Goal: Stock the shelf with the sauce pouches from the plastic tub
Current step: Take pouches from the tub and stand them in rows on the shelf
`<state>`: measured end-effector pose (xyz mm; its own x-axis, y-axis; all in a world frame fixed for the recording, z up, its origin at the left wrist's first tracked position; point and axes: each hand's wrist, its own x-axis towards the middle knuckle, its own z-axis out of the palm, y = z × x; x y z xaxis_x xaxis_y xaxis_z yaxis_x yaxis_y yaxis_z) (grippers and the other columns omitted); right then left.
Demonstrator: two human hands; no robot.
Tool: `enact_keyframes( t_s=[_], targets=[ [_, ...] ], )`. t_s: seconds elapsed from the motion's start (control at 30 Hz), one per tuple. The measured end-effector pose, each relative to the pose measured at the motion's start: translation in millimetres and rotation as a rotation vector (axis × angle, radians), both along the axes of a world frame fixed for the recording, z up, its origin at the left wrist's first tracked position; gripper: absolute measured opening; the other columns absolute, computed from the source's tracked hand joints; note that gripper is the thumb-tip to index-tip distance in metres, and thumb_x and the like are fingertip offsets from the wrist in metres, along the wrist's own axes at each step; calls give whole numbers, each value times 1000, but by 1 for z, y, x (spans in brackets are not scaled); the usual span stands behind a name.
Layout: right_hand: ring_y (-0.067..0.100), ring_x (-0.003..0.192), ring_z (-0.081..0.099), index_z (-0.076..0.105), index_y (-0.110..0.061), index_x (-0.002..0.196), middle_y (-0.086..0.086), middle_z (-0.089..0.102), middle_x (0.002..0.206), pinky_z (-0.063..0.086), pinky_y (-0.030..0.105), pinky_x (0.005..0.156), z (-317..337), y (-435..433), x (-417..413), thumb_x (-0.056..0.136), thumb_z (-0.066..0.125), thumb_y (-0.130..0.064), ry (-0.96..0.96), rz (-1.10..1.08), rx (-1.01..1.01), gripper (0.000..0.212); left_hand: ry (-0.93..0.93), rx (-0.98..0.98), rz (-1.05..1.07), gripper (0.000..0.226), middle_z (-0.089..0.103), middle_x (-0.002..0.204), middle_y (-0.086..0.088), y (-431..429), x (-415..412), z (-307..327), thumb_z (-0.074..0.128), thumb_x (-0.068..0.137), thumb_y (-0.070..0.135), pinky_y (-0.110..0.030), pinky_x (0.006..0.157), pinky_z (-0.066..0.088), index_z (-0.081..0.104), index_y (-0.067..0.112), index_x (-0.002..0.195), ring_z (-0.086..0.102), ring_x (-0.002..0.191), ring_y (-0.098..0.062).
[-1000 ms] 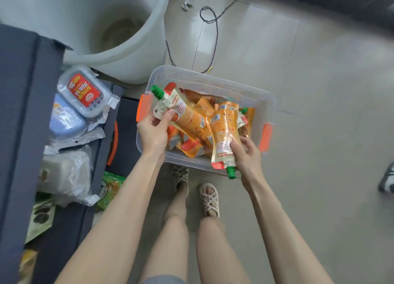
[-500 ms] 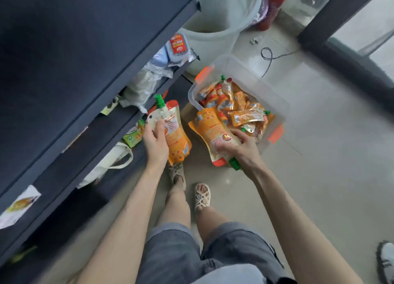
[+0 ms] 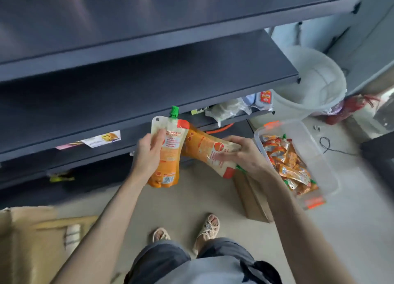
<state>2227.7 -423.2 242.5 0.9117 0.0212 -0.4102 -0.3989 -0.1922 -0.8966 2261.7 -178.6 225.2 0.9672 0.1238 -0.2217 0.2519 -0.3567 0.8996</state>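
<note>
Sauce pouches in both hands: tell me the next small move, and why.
Probably raise the upright pouch in the left hand onto the dark shelf board above and stand it there: its green cap points up, beside the shelf edge, while the tilted pouch in the right hand has its cap downward.

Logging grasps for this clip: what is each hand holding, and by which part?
The left hand grips an upright sauce pouch round its middle; the right hand grips a tilted second pouch near its spout end.
</note>
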Motion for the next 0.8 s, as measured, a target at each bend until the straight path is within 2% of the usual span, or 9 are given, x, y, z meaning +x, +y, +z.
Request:
enact_keyframes(
  t_s=[0.03,0.13,0.23,0.33,0.47,0.53,0.63,0.7,0.8],
  targets=[
    [7,66,67,68,-4,97,3,71,82,53,18,60,8,14,5,68,80,1,-28,48,-19,31,-10,-38,-16,33,68,76,11,15,-1,10,48,92,49,-21,60,49,60,21,80,64,72,-2],
    [10,71,70,69,-16,90,-3,74,80,55,20,61,33,53,19,66,82,-5,-115,140,-82,30,-17,-96,-81,17,70,96,4,59,-5,42,51,94,36,-32,75,55,61,22,94,67,89,-11],
    [13,71,70,69,-22,80,-1,74,81,56,25,61,63,90,31,61,86,-10,-219,160,-128,28,-68,-140,-131,4,72,92,6,102,-11,73,61,89,28,-33,74,57,63,27,92,69,87,-11],
    [7,66,69,69,-25,78,-4,73,79,53,20,53,100,129,43,61,86,-12,-344,216,-184,27,-174,-179,-124,10,74,90,10,141,-14,102,67,83,29,-31,71,57,66,31,93,70,86,-9],
    [8,69,71,73,-22,79,-9,75,77,53,19,54,148,178,62,63,86,-7,-473,316,-176,26,-315,-166,-158,22,65,101,10,186,0,136,62,78,43,-21,70,55,66,28,93,67,88,-3],
    [11,71,72,75,-18,77,-5,75,77,55,22,56,170,200,76,63,85,-6,-534,353,-191,21,-346,-157,-212,27,56,108,15,204,12,155,58,76,47,-19,74,54,67,28,93,63,92,1],
    [13,72,72,75,-18,75,-3,75,77,57,25,60,204,231,100,64,86,-9,-627,381,-207,18,-373,-160,-303,26,59,104,29,227,32,184,55,79,45,-18,74,53,66,31,97,63,96,1],
    [10,71,72,74,-25,71,-6,75,75,54,20,57,226,250,121,64,85,-8,-652,415,-168,21,-393,-181,-329,26,66,102,25,247,50,196,55,80,43,-17,71,53,66,30,100,66,94,-2],
    [7,70,72,73,-28,70,-8,75,76,51,15,55,249,281,157,65,85,-9,-703,443,-130,23,-366,-261,-312,27,73,103,6,278,75,208,57,82,43,-19,68,54,68,28,102,70,94,-13]
  ],
)
